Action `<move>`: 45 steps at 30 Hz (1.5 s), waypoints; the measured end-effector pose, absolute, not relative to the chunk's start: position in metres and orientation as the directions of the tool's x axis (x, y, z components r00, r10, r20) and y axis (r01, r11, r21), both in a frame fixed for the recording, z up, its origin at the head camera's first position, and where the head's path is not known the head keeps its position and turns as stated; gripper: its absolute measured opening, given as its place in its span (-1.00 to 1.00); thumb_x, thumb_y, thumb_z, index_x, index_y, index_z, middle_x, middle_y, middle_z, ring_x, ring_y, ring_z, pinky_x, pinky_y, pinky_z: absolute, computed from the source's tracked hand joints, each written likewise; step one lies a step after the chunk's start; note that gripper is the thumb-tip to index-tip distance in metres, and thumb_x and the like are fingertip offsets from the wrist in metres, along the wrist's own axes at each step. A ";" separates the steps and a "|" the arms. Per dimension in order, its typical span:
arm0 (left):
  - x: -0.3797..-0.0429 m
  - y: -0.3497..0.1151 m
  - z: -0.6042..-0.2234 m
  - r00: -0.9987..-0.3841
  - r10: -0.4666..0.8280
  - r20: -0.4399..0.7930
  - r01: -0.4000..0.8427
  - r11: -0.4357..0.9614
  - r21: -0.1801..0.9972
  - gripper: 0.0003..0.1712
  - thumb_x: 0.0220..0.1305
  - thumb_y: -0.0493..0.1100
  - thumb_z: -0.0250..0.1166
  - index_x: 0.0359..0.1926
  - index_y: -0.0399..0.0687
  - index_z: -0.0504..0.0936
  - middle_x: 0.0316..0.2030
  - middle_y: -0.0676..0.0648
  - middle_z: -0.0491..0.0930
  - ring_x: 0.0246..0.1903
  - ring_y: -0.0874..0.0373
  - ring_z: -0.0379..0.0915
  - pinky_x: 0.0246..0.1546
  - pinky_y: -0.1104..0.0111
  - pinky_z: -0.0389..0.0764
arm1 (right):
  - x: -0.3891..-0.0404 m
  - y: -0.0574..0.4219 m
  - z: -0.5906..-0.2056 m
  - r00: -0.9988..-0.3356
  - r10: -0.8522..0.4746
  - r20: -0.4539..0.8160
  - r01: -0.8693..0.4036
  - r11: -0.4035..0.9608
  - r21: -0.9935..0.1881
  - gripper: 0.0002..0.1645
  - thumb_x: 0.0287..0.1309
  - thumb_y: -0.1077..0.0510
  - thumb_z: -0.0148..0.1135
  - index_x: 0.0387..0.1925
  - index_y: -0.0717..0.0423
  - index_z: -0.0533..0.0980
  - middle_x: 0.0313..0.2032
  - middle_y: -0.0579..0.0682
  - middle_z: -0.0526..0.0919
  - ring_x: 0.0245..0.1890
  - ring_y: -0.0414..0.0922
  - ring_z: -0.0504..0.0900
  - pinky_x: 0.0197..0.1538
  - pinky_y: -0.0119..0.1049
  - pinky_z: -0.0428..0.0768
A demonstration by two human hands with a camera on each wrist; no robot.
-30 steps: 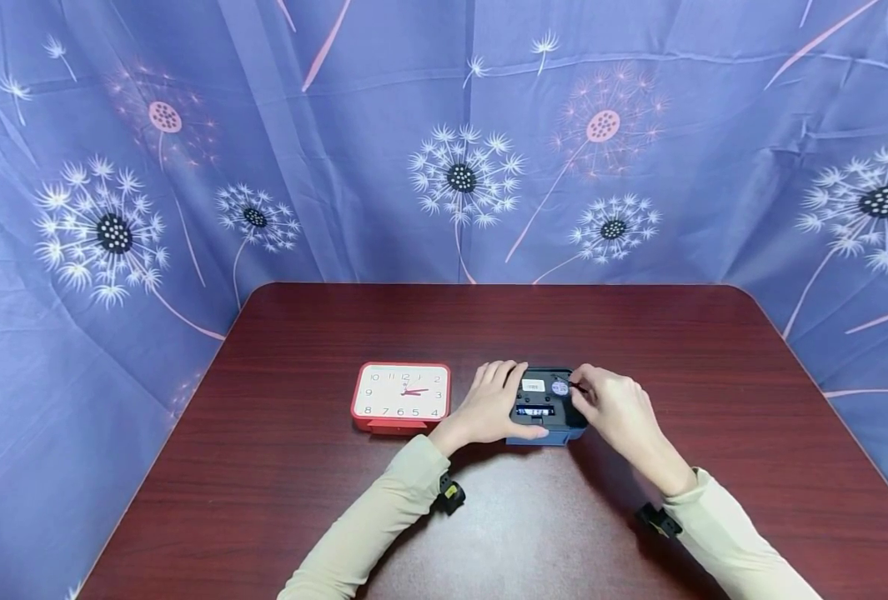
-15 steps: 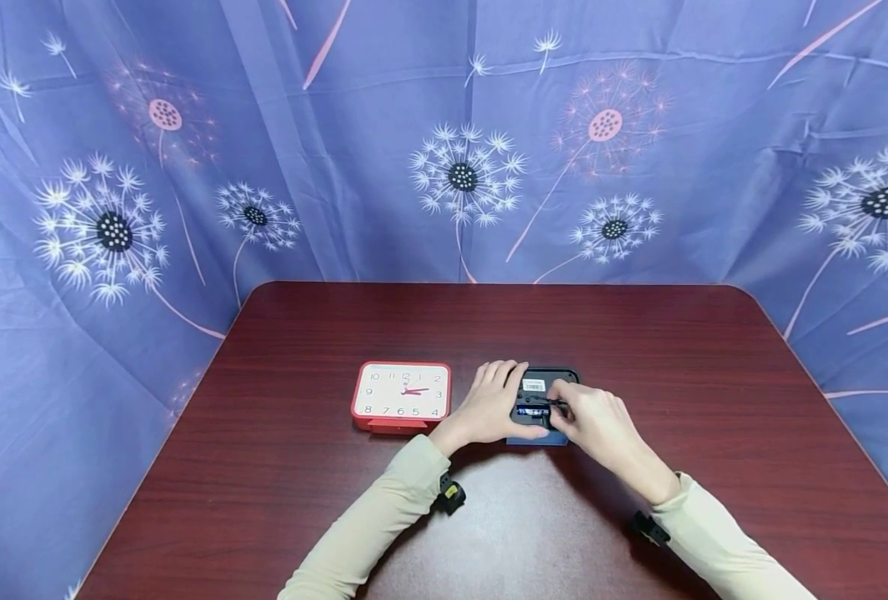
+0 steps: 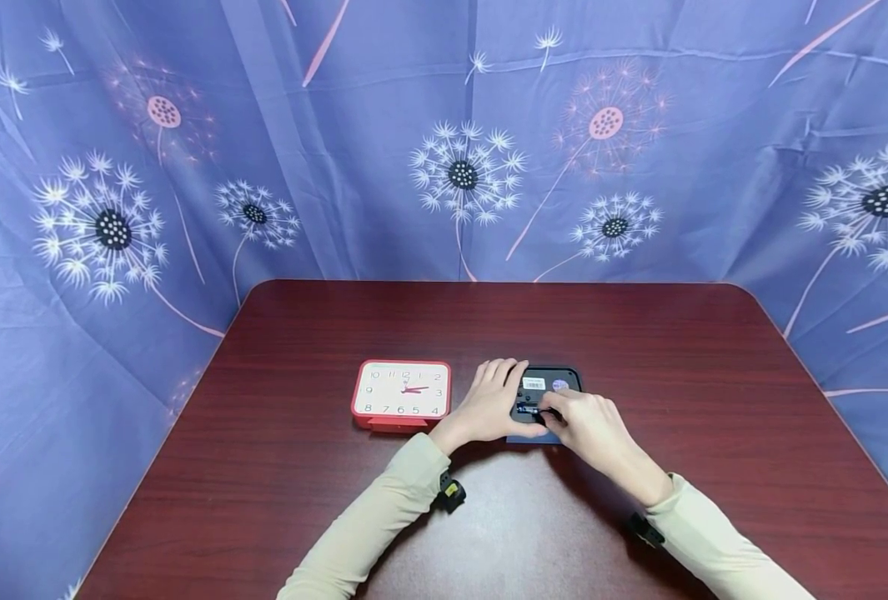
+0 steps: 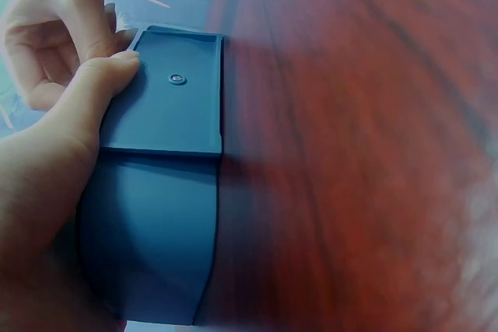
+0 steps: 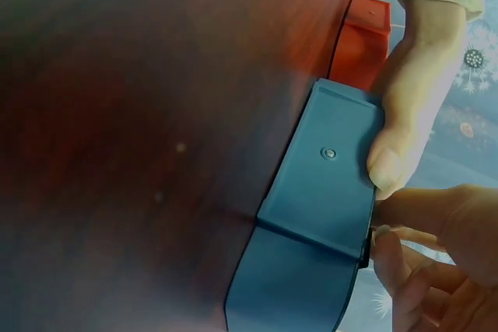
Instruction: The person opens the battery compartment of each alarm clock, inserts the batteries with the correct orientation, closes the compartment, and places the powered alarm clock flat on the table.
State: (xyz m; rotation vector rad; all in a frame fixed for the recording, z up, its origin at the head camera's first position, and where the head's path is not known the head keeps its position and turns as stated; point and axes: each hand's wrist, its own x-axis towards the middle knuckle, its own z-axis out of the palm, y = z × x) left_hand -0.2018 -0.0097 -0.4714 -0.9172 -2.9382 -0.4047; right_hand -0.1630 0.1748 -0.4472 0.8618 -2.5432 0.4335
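Note:
A blue alarm clock (image 3: pixel 550 373) lies face down, its black back upward. In its open compartment shows a battery (image 3: pixel 526 409). My left hand (image 3: pixel 489 408) grips the clock's left end, fingers over the back and thumb at the near edge. The left wrist view shows that thumb beside the blue base (image 4: pixel 175 114) with its small screw. My right hand (image 3: pixel 594 429) pinches a small black battery cover (image 5: pixel 366 250) at the near right end of the compartment. Fingers hide most of the cover.
A red alarm clock (image 3: pixel 428 400) lies face up just left of my left hand. Both clocks are on a dark red wooden table (image 3: pixel 323 325). Behind the table hangs a blue curtain (image 3: pixel 368 217) with a dandelion print.
My right hand has moved left and nearer from the clock's right edge to the battery compartment, carrying the black battery cover. My left hand has stayed on the blue clock.

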 end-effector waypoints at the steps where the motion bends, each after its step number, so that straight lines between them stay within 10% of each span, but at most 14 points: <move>1: -0.202 -0.010 -0.471 -0.825 0.554 0.115 0.564 0.792 0.232 0.18 -0.02 0.46 0.30 0.43 -0.17 0.15 0.33 -0.15 0.25 0.33 -0.03 0.13 0.39 0.11 0.12 | -0.163 0.174 -0.447 -0.719 -0.502 0.481 -0.633 0.759 -0.153 -0.74 -0.20 0.29 0.49 -0.51 -0.07 0.57 -0.61 -0.23 0.54 -0.69 -0.29 0.43 -0.65 -0.33 0.40; 45: -0.203 -0.010 -0.474 -0.825 0.554 0.113 0.564 0.792 0.234 0.19 -0.03 0.46 0.31 0.43 -0.16 0.15 0.34 -0.14 0.25 0.33 -0.02 0.12 0.38 0.11 0.13 | -0.161 0.166 -0.447 -0.754 -0.497 0.429 -0.607 0.777 -0.167 -0.74 -0.18 0.31 0.50 -0.59 -0.06 0.56 -0.54 -0.19 0.55 -0.60 -0.20 0.57 -0.59 -0.29 0.51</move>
